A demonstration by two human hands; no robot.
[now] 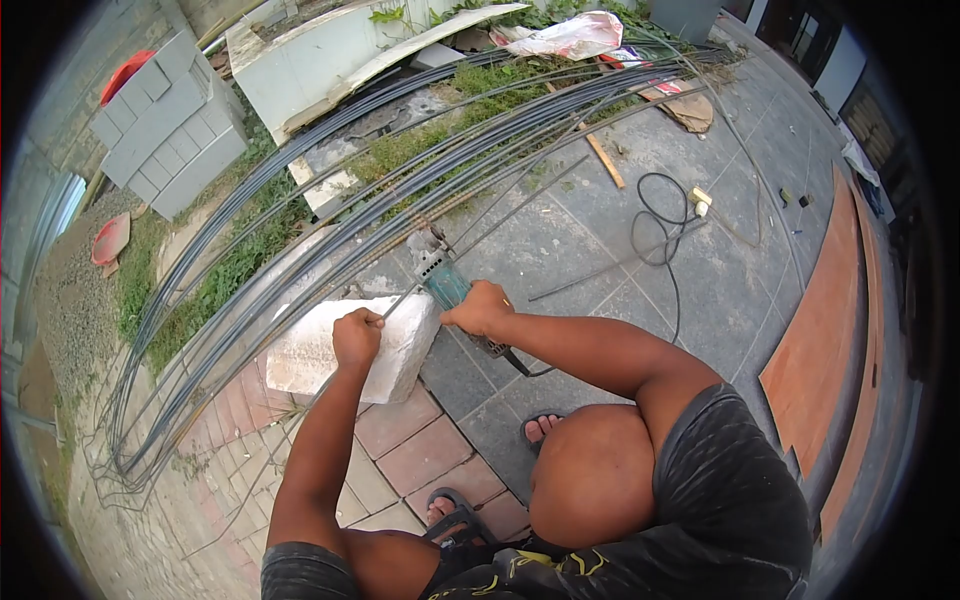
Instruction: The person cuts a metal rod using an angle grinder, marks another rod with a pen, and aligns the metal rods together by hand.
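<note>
My right hand [480, 308] is wrapped round the body of a teal angle grinder [443, 281], whose head and disc point up and left beside the bundle of steel bars [400, 190]. My left hand [357, 338] is closed round a thin steel bar [402, 299], just left of the grinder. Under that bar lies a white block [385, 350] on the paving. Whether the disc touches the bar cannot be made out.
A black cable [678, 290] runs from the grinder to a pale connector [699, 197]. Reddish boards [815, 330] lie at the right. A grey box [170, 130] stands at the upper left. My sandalled feet are below.
</note>
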